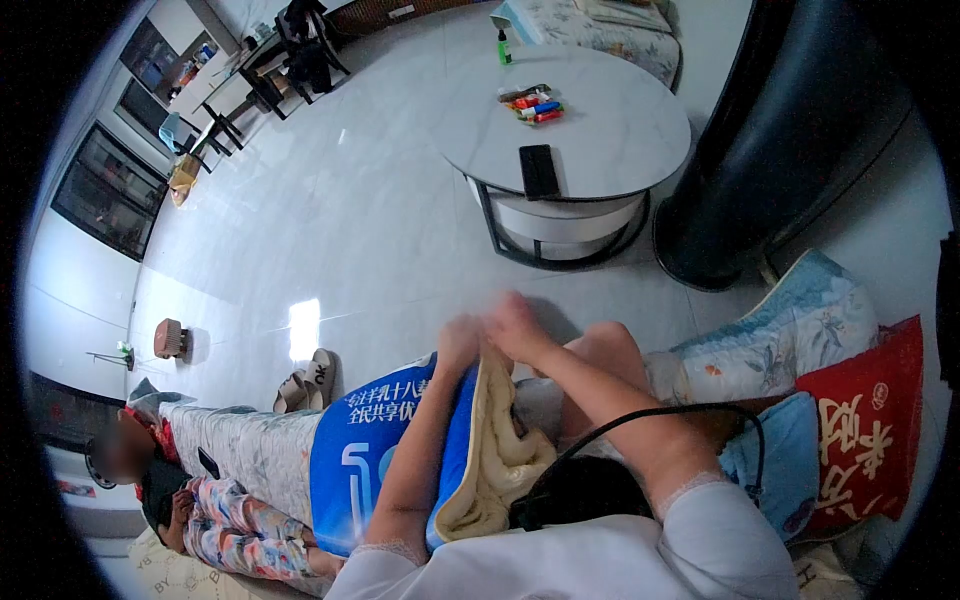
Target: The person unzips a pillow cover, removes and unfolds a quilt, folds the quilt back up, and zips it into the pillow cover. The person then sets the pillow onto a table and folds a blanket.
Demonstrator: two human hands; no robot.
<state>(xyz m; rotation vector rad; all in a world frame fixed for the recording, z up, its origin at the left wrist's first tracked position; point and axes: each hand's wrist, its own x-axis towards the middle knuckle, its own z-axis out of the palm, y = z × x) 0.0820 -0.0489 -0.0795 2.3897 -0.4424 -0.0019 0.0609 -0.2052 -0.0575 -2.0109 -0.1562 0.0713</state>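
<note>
My left hand (461,340) and my right hand (515,328) are close together in front of me, both with fingers closed at the top edge of a blue cloth item (455,450) with a cream fleecy inner side (492,480). The fabric rises to my fingers; the exact grip is blurred. Large white characters mark the blue cover (370,440) on the seat to the left. My bare knee (608,350) shows beyond my right forearm.
A round table (600,120) bears a black phone (540,172), colourful packets (535,104) and a green bottle (503,48). Another person (250,515) sits at the far left. Slippers (306,385) lie on the floor. A red cushion (870,430) and dark column (760,150) stand right.
</note>
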